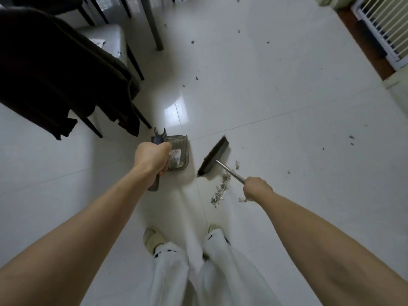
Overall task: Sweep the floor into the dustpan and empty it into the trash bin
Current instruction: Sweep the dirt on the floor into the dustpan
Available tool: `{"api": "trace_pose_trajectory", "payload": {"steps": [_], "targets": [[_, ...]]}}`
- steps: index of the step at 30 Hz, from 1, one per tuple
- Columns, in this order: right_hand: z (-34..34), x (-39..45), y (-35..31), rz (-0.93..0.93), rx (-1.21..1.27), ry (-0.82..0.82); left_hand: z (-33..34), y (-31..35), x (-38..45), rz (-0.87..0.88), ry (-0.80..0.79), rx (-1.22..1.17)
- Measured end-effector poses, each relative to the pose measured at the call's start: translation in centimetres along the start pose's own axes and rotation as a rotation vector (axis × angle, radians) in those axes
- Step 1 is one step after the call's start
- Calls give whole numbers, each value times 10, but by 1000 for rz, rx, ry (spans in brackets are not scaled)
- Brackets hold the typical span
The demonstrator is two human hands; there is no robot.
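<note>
Left hand (152,159) hides dustpan (180,151) handle; right hand (256,188) grips broom (215,156).

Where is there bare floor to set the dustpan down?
Bare tiles lie between the dustpan and the chair, and left of the left hand. Crowded: debris trails beside the broom near the right hand.

No text, label, brand or number can be read anywhere.
</note>
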State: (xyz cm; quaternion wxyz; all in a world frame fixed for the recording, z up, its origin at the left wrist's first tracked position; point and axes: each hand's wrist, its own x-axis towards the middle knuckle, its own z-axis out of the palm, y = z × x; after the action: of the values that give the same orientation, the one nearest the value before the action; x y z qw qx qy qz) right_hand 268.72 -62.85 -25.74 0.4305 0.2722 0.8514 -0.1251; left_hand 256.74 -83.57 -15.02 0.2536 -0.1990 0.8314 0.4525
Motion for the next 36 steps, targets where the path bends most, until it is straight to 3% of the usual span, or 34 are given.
{"api": "trace_pose_trajectory", "payload": {"steps": [10, 16, 23, 28, 31, 34, 36], "targets": [[-7, -37, 63, 119, 168, 82, 10, 41, -2, 86, -94, 163], [-19, -5, 26, 124, 524, 11, 19, 65, 32, 114, -166, 162], [-31, 50, -25, 337, 548, -83, 29, 91, 90, 186, -347, 307], [-6, 23, -44, 445, 755, -181, 44, 123, 109, 268, -482, 421], [-5, -7, -41, 506, 851, -146, 58, 137, 103, 310, -546, 470], [0, -52, -33, 641, 896, 13, 76, 145, 89, 357, -630, 498], [6, -78, -39, 713, 1028, -27, 84, 148, 77, 399, -672, 535]]}}
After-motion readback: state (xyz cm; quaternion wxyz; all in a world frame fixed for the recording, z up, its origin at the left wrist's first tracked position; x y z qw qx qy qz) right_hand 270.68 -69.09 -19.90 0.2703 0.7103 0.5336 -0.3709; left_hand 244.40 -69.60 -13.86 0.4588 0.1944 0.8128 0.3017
